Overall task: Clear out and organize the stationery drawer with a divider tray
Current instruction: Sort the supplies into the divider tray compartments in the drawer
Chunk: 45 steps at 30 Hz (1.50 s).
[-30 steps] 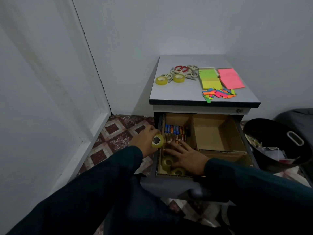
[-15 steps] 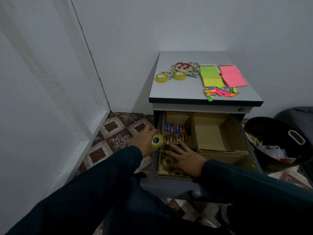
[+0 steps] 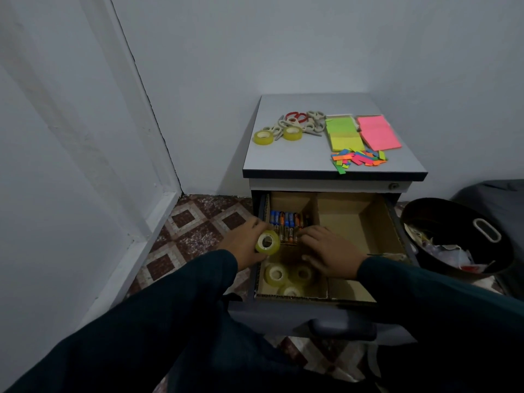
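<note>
Left grip (image 3: 246, 241) holds a yellow tape roll (image 3: 268, 242) at the drawer's left edge; right grip (image 3: 330, 252) rests flat, holding nothing, inside the divider tray (image 3: 365, 222).
Head view: batteries (image 3: 287, 222) and three rolls (image 3: 289, 276) are sorted — scissors (image 3: 300, 123), two rolls, sticky notes (image 3: 363, 131) wait on the bench (image 3: 286, 160); no writing is legible.

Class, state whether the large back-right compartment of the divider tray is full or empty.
Empty: the back-right compartment shows only bare cardboard floor and walls; batteries fill its left neighbour.
</note>
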Available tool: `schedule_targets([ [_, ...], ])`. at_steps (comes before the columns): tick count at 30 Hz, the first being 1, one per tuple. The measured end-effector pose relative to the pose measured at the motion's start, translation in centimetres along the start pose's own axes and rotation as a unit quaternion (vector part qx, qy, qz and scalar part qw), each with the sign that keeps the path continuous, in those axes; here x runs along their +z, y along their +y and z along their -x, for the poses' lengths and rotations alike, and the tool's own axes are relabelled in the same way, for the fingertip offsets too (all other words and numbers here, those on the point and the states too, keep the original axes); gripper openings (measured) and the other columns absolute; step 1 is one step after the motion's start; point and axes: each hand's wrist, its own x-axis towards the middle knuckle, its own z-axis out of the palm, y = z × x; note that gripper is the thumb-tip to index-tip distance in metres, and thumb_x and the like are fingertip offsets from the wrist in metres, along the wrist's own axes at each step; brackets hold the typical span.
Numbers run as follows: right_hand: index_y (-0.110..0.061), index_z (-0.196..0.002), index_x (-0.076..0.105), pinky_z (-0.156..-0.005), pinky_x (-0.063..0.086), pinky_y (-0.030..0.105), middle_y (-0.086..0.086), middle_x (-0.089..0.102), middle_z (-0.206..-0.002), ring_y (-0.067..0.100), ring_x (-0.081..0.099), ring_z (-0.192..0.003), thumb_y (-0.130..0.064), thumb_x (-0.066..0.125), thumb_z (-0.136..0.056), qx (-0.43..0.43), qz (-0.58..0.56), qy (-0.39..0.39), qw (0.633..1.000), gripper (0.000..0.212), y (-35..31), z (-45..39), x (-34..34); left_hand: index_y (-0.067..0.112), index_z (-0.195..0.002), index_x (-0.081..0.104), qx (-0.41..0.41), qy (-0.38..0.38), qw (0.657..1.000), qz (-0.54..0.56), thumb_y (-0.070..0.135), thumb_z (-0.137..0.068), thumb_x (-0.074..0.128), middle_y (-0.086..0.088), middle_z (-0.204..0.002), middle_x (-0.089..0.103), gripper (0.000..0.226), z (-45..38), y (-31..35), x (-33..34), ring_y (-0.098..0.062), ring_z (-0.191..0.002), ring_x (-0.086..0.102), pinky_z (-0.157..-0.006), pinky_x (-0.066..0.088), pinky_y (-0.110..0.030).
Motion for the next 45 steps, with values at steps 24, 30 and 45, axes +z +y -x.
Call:
schedule_targets([
  [24, -0.015, -0.124, 0.048, -0.087, 0.04, 0.02, 0.003, 0.05, -0.121, 0.006, 0.044, -0.099, -0.036, 0.044, -0.098, 0.172, -0.216, 0.016, 0.961, 0.034, 1.1, -0.4, 0.4, 0.045, -0.143, 0.027, 0.04, -0.151, 0.917, -0.367, 0.038, -0.083, 0.065, -0.005, -0.151, -0.035, 0.071, -1.5, 4.0, 3.1, -0.035, -0.142, -0.024, -0.104, -0.015, -0.067],
  [30, -0.015, -0.127, 0.047, -0.09, 0.041, 0.022, 0.003, 0.049, -0.124, 0.01, 0.047, -0.107, -0.037, 0.045, -0.097, 0.171, -0.208, 0.021, 0.963, 0.037, 1.1, -0.4, 0.5, 0.043, -0.144, 0.028, 0.023, -0.162, 0.912, -0.375, 0.041, -0.081, 0.067, -0.006, -0.151, -0.036, 0.074, -1.8, 3.7, 3.7, -0.036, -0.141, -0.025, -0.104, -0.014, -0.068],
  [45, -0.015, -0.13, 0.046, -0.095, 0.042, 0.024, 0.003, 0.046, -0.128, 0.013, 0.046, -0.113, -0.039, 0.046, -0.096, 0.168, -0.196, 0.009, 0.966, 0.042, 1.0, -0.4, 0.7, 0.041, -0.145, 0.024, 0.008, -0.169, 0.916, -0.363, 0.036, -0.086, 0.064, -0.005, -0.152, -0.034, 0.071, -1.9, 3.7, 4.1, -0.033, -0.143, -0.02, -0.106, -0.011, -0.067],
])
